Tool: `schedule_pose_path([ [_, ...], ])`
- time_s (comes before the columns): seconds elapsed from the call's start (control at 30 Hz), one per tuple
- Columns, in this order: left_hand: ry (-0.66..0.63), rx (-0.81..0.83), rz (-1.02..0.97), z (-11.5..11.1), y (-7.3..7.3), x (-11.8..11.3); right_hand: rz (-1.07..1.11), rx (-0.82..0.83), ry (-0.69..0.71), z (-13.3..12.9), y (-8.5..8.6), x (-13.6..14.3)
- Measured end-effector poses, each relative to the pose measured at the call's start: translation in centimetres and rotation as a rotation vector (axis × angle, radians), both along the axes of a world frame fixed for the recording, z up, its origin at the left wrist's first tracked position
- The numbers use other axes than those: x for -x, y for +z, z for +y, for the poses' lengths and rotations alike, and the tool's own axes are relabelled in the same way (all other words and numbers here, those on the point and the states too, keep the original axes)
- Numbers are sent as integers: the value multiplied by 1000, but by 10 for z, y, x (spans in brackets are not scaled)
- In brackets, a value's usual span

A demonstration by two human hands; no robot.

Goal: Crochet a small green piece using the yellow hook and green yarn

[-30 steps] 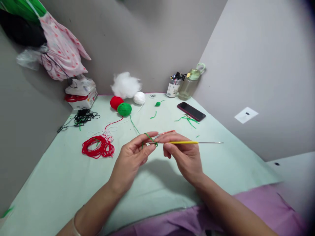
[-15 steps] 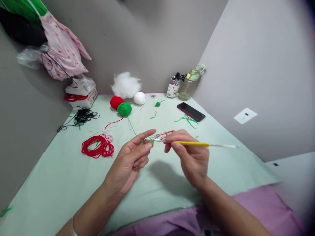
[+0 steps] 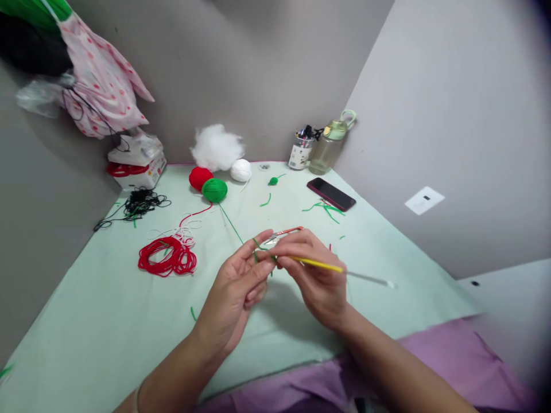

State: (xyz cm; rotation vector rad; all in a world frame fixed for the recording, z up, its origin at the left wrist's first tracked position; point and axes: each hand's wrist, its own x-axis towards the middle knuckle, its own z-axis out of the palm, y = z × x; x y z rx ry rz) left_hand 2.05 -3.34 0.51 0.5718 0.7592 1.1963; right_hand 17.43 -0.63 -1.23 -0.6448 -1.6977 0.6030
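Observation:
My left hand (image 3: 235, 289) pinches green yarn (image 3: 232, 223), which loops over its raised index finger and runs back to a green ball (image 3: 214, 190). In my right hand (image 3: 321, 281) is a crochet hook with a yellow handle (image 3: 318, 264), held like a pen, its metal end pointing right. The fingertips of both hands meet around the small green loops, and the hook's working tip is hidden there. Just behind my fingers lie small snips with orange handles (image 3: 289, 230), partly covered by my right hand.
Behind the green ball sit a red ball (image 3: 201, 178), a white ball (image 3: 240, 170) and white stuffing (image 3: 217, 147). Red yarn (image 3: 166, 256) and black yarn (image 3: 144, 203) lie left. A phone (image 3: 331, 194), pen cup (image 3: 300, 155) and bottle (image 3: 326, 150) stand or lie back right.
My right hand has moved left against my left fingertips, and the hook's back end now tilts lower. The view has shifted slightly, and a green scrap shows beside my left wrist.

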Motion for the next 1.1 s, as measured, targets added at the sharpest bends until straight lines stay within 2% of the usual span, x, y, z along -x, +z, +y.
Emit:
schedule_pose_path([
  [0.1,-4,-1,-20,3,1,2,186,231,151,7,3,-2],
  [0.2,1,-16,-12,4,0,4,250,339,219,10,3,-2],
  [0.3,5,-28,-5,4,-1,3,245,348,208,9,3,-2],
  [0.47,47,-23,13,4,-3,2,191,251,155,4,3,1],
  [0.57,29,-18,6,5,-3,5,170,212,120,3,2,-1],
  [0.8,34,-51,24,8,-6,12,377,497,210,13,8,-12],
  [0.87,88,-80,90,6,-7,8,276,416,182,10,5,-9],
  [0.97,155,-97,153,2,-8,2,-30,26,-32,2,-3,-2],
  [1.03,93,-64,114,2,-7,2,-118,-213,-155,-1,-6,-2],
  [1.1,7,-17,52,4,-6,6,-83,-149,-87,0,-4,-5],
])
